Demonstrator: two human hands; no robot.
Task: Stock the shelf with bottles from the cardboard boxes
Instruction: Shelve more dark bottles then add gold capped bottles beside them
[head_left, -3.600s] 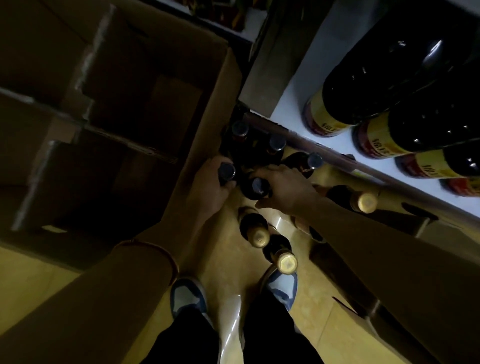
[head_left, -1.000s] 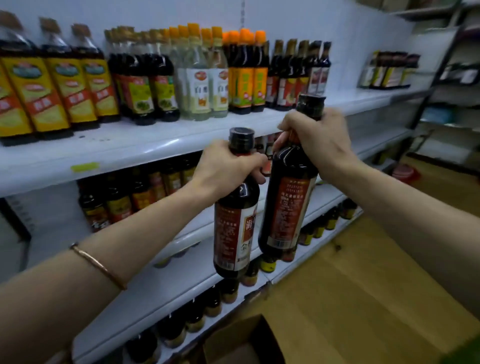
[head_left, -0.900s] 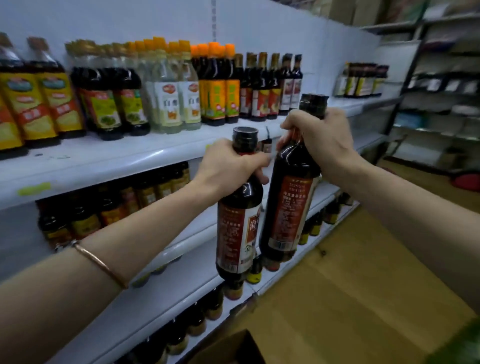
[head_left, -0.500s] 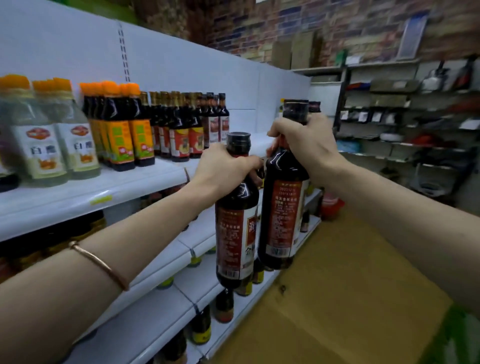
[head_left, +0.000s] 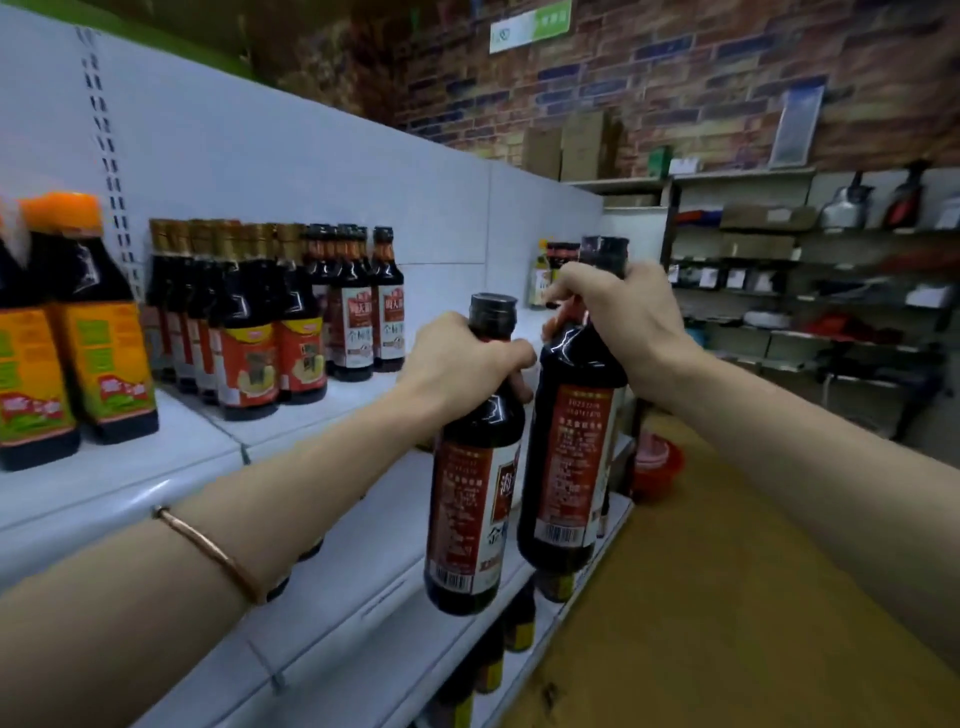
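Two hands, left hand (head_left: 457, 364) and right hand (head_left: 618, 317), hold two dark bottles: left bottle (head_left: 475, 493), right bottle (head_left: 571, 457). At nine o'clock, two orange-capped bottles (head_left: 88, 322) show.

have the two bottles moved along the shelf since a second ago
Yes. Both bottles have travelled rightward along the top shelf, past the orange-capped bottles, to the bare stretch beyond the brown-capped ones.

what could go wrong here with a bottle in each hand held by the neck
Each bottle hangs only from its neck: the left hand grips the left bottle, the right hand the right bottle, so either might slip. They hang close together and could knock. Setting them down might topple the white-labelled bottles on the top shelf.
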